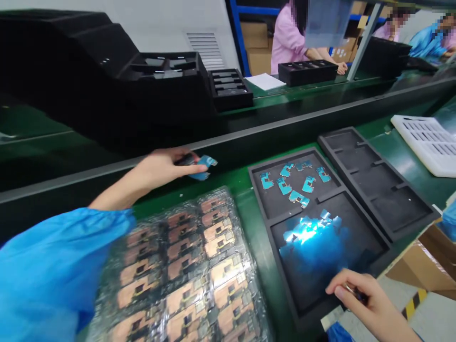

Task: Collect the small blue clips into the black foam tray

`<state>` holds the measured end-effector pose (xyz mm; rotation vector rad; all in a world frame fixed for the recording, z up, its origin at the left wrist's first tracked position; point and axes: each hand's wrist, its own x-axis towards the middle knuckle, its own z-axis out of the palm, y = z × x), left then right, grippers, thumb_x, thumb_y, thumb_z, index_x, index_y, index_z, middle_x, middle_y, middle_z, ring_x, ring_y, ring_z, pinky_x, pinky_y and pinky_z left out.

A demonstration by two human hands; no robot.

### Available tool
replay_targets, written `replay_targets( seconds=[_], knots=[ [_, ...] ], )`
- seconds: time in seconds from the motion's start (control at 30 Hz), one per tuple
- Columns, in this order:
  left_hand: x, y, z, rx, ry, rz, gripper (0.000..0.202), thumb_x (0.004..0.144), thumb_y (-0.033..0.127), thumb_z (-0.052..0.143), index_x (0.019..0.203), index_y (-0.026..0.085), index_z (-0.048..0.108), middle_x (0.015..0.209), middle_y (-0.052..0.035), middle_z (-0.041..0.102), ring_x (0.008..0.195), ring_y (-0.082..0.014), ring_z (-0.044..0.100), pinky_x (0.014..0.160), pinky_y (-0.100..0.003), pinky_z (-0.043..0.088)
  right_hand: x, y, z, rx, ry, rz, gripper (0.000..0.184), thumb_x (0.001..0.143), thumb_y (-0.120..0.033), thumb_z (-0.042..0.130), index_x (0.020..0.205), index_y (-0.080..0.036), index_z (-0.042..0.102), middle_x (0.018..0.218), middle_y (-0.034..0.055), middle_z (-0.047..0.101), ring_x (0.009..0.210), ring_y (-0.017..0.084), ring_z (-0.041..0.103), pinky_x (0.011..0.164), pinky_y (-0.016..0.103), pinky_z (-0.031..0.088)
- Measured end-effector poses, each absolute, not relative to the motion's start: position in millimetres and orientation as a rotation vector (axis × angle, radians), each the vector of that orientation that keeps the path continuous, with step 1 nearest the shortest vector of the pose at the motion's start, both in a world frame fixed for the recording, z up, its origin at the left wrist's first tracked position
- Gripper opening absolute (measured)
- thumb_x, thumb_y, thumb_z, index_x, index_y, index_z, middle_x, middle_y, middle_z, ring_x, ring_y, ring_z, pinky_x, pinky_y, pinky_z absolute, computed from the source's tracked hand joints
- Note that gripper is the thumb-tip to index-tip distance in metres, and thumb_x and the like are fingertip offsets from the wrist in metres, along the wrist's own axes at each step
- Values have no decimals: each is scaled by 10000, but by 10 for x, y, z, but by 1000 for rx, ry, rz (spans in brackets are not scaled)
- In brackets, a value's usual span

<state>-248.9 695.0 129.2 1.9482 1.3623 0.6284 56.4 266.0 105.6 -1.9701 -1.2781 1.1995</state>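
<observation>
My left hand [162,171] is closed, pinching a small circuit board [204,167] with a blue face between thumb and fingers. Something dark sits behind that thumb, too blurred to name. My right hand [366,301] is curled at the tray's near right edge, around a small shiny metal item [354,290]; its kind is mostly hidden. A black foam tray [278,275] lies between the hands. Its far compartment holds several blue-faced boards [284,186], while a glaring heap of blue pieces [313,232] lies in the near one.
Below my left hand lies a clear plastic tray [249,242] with several copper-coloured boards. Another black tray [395,199] and a white slotted rack [423,142] stand right. Black bins [164,99] rise beyond the ledge. A person in pink [285,33] is across the bench. A cardboard box [416,266] stands below right.
</observation>
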Motion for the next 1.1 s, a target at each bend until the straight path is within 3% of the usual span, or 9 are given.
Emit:
replay_targets(
  seconds=[0.07, 0.1, 0.17, 0.33, 0.6, 0.7, 0.9, 1.1],
  knots=[
    [-2194, 6870, 1437, 1976, 1321, 498, 401, 763, 558, 890, 946, 233, 743, 779, 29, 704, 789, -239, 670, 805, -362, 554, 531, 2636, 1012, -1966, -1231, 1204, 459, 1035, -670, 576, 974, -299, 839, 803, 21, 712, 727, 182, 602, 664, 280, 493],
    [-1965, 6814, 1461, 1980, 1251, 436, 373, 741, 518, 892, 933, 228, 758, 829, 16, 745, 807, -242, 684, 806, -354, 545, 509, 2622, 991, -1971, -1200, 1192, 455, 1031, -671, 584, 966, -299, 839, 788, 17, 698, 731, 183, 598, 675, 280, 494],
    [-1423, 6694, 1412, 1990, 1141, 373, 343, 750, 487, 878, 937, 217, 780, 899, -2, 785, 845, -231, 710, 794, -325, 537, 469, 2589, 951, -1960, -1165, 1185, 452, 1023, -672, 596, 955, -297, 839, 773, 14, 685, 740, 185, 600, 687, 277, 497],
    [-391, 6549, 1023, 2084, 1129, 307, 238, 764, 363, 858, 859, 184, 733, 818, -30, 750, 780, -218, 688, 643, -302, 459, 481, 2507, 848, -1903, -1152, 1210, 490, 1030, -678, 566, 980, -271, 833, 850, 32, 737, 729, 179, 604, 646, 273, 462],
    [-217, 6595, 778, 2199, 1151, 172, 306, 726, 397, 891, 703, 215, 646, 659, 3, 655, 696, -214, 654, 583, -303, 416, 609, 2479, 715, -1825, -1161, 1240, 418, 1049, -594, 587, 1013, -262, 839, 904, 41, 772, 781, 186, 659, 676, 258, 502],
    [-206, 6526, 794, 2265, 1152, 195, 287, 731, 400, 906, 787, 214, 694, 759, -22, 708, 782, -244, 689, 669, -320, 482, 582, 2491, 721, -1832, -1119, 1191, 392, 1034, -579, 615, 988, -266, 846, 902, 36, 772, 807, 191, 661, 687, 255, 508],
    [-287, 6425, 927, 2328, 1177, 333, 300, 831, 378, 836, 1053, 195, 751, 1144, -107, 753, 1136, -337, 694, 969, -395, 534, 564, 2511, 791, -1790, -1088, 1197, 403, 1043, -579, 599, 985, -264, 844, 884, 30, 761, 796, 186, 643, 697, 265, 505],
    [-779, 6380, 1052, 2203, 1058, 208, 444, 836, 418, 790, 1214, 186, 759, 1134, -59, 787, 1050, -269, 744, 912, -344, 582, 683, 2533, 755, -1739, -1207, 1289, 445, 1074, -598, 555, 1049, -249, 830, 894, 33, 747, 772, 173, 619, 688, 261, 492]
  ],
)
